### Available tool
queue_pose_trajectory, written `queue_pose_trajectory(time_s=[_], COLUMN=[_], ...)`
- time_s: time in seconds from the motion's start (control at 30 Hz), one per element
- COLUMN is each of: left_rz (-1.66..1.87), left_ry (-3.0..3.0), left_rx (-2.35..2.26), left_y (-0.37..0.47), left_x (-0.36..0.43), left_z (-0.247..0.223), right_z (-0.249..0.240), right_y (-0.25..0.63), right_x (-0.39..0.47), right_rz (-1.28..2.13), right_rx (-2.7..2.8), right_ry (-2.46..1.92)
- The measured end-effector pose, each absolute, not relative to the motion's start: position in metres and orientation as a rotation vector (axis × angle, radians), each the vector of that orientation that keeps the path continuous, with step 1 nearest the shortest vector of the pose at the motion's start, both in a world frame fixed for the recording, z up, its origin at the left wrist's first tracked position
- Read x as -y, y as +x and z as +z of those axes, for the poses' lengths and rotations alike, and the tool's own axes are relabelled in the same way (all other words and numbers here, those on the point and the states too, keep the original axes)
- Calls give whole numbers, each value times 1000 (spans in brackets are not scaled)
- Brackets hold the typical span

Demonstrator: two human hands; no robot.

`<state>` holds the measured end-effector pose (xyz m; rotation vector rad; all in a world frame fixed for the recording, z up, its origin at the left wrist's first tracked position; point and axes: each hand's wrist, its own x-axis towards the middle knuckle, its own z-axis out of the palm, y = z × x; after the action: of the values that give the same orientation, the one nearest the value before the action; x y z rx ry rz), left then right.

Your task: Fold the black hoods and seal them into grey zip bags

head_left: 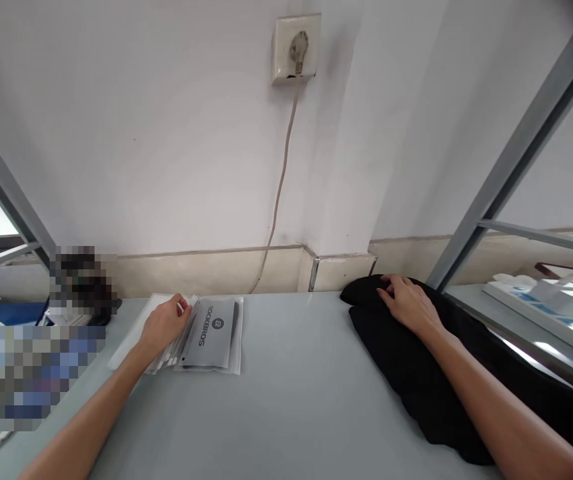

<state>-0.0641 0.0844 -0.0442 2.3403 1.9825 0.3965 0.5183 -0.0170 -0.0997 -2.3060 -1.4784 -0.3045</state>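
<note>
My left hand (166,325) rests over a stack of clear plastic zip bags (133,330), its fingers curled in. Whether a bag edge is pinched in them is hidden. Beside its fingertips lies a flat grey packet (211,333) printed "ROCKBROS", inside a clear bag at the right end of the stack. On the right, a pile of black cloth (391,360) spreads along the table toward me. My right hand (409,303) is at the far end of this pile, thumb and fingers bent and closed on the fabric.
The pale table (286,400) meets a wall with a plugged socket (296,50) and hanging cord (281,180). Grey metal posts (511,153) slant up at both sides. Blurred items (49,380) and cables sit at left. A white power strip (556,313) lies beyond the right post.
</note>
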Motion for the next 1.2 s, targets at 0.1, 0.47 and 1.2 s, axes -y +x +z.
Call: queue_pose_trajectory(time_s=[0.1,0.47,1.2], left_rz=[462,585,378], left_ry=[2366,2699,2642], left_rx=[-1898,-1158,-1208], left_y=[-62,-47,-52], left_x=[-85,-63,-57], left_z=[-49,-50,-45], right_z=[-100,-88,0], right_y=[519,515,448], right_x=[16,22,67], right_rz=[-326,-479,-538], right_rx=[1453,1416,1881], right_ry=[-2305,-2317,-2207])
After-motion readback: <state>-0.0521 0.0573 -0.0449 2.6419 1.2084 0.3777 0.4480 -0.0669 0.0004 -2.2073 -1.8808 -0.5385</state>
